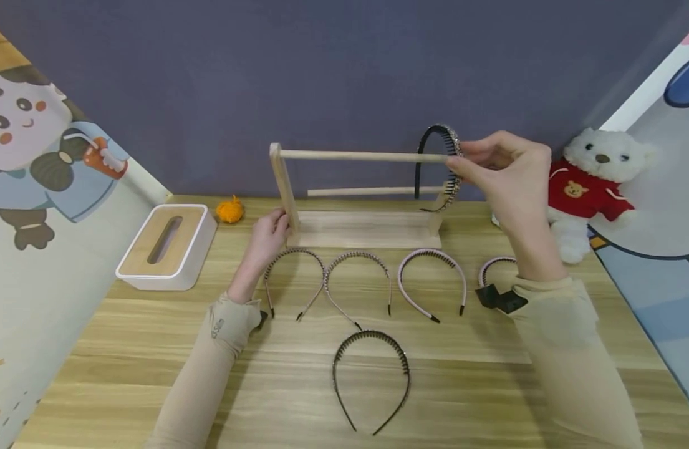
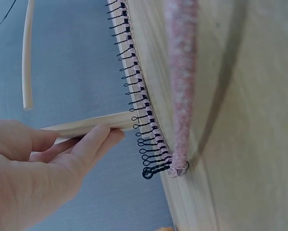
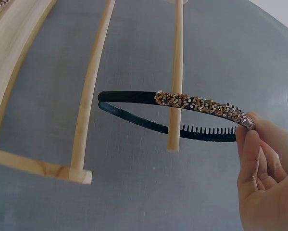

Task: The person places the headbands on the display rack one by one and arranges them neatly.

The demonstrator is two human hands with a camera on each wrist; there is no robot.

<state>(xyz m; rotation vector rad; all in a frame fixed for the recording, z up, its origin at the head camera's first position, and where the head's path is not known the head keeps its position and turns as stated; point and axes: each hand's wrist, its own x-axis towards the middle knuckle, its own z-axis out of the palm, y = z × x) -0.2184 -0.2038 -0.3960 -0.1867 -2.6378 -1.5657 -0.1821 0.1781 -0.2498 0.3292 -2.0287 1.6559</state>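
A pale wooden rack point(image 1: 366, 229) with two horizontal rods stands at the back of the table. My left hand point(image 1: 269, 232) holds its left upright, the thumb and fingers on either side of the wood point(image 2: 93, 124). At the right end of the upper rod, my right hand point(image 1: 504, 165) pinches a black headband point(image 1: 455, 146) covered in glittering stones. In the right wrist view that headband point(image 3: 201, 103) loops around a rod's free end point(image 3: 174, 142), its inner comb teeth showing. A pink headband point(image 2: 182, 86) passes close before the left wrist camera.
Several headbands lie before the rack, including a pink one point(image 1: 403, 277) and one with a black bow point(image 1: 498, 299). A dark toothed headband point(image 1: 407, 368) lies nearer. Left stand a tissue box point(image 1: 195, 265) and a small orange object point(image 1: 230, 210); right, a white teddy bear point(image 1: 574, 243).
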